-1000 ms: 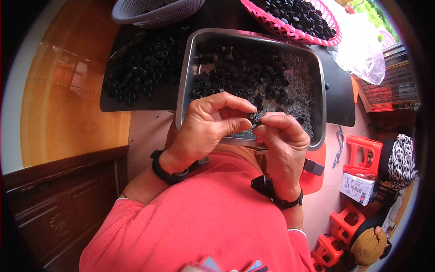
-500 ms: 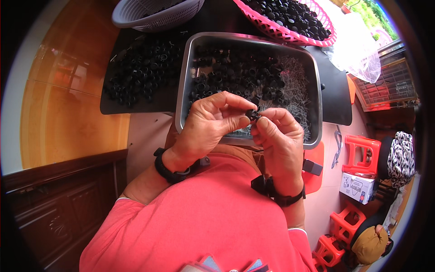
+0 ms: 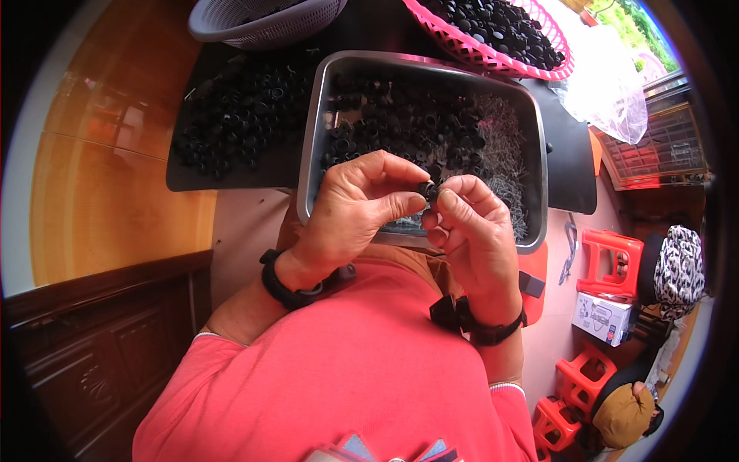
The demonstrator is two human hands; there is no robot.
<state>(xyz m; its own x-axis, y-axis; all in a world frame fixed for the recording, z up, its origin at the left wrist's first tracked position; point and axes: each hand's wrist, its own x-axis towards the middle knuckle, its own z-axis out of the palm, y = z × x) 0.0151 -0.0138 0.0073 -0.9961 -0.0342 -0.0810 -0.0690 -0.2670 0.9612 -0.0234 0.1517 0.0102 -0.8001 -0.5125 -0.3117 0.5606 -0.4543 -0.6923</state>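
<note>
Between my two hands, over the near part of a metal tray, is a small black round plastic part [image 3: 429, 190]. My left hand [image 3: 358, 196] pinches it from the left with thumb and forefinger. From the right, the thumb and fingers of my right hand [image 3: 473, 219] close on the same part; the fingertips hide much of it. Below them the rectangular metal tray [image 3: 309, 146] holds many loose black plastic parts [image 3: 408, 123]. Along its right side lies a heap of thin silvery metal pins [image 3: 504, 146].
Left of the tray, black ring-like parts [image 3: 242, 115] are heaped on the dark tabletop [image 3: 573, 181]. Behind stand a grey basket [image 3: 269, 27] and a pink basket [image 3: 493, 58] of black discs. A clear plastic bag [image 3: 616, 100] hangs at right, above red stools [image 3: 612, 262].
My right thumb and fingers have shifted up and closer onto the black part, turning slightly. My left hand keeps nearly the same pinch.
</note>
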